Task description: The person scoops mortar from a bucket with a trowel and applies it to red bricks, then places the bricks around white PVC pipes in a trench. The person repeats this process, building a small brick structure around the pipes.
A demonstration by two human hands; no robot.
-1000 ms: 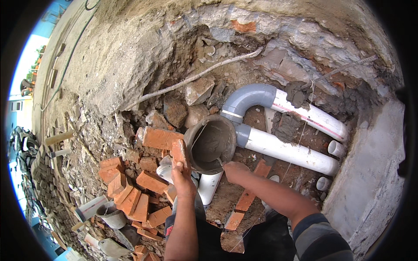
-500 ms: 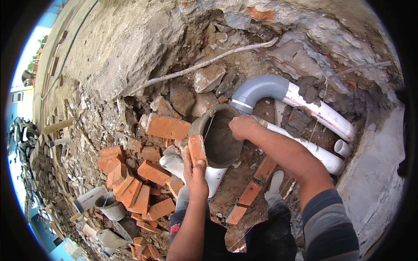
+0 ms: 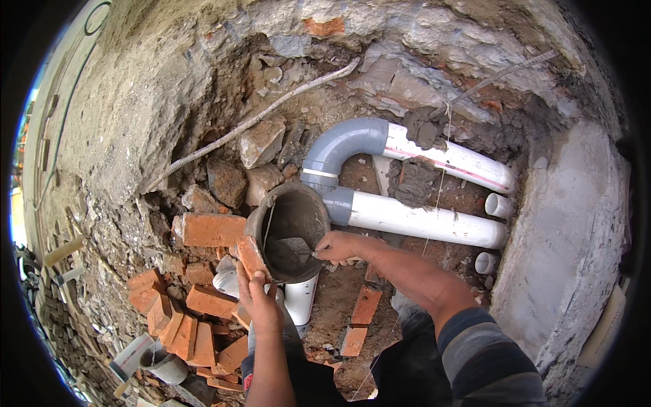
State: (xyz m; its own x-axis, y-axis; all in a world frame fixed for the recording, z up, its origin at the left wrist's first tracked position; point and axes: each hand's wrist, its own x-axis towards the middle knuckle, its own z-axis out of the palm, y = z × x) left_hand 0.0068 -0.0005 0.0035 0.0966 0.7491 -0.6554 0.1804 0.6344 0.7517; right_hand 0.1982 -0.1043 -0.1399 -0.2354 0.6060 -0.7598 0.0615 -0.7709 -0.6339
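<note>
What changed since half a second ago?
Right hand moved toward the person, from the bucket's far right rim to its near right side; the trowel blade now shows inside. Nothing visibly let go. Left hand still holds the brick at the left rim; pipes unmoved.

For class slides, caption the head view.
Left hand holds rectangular orange clay brick beside round grey mortar bucket; right hand at its rim.

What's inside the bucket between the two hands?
Grey mortar and what looks like a trowel, held by the right hand. Mortar hides the bottom of the bucket.
</note>
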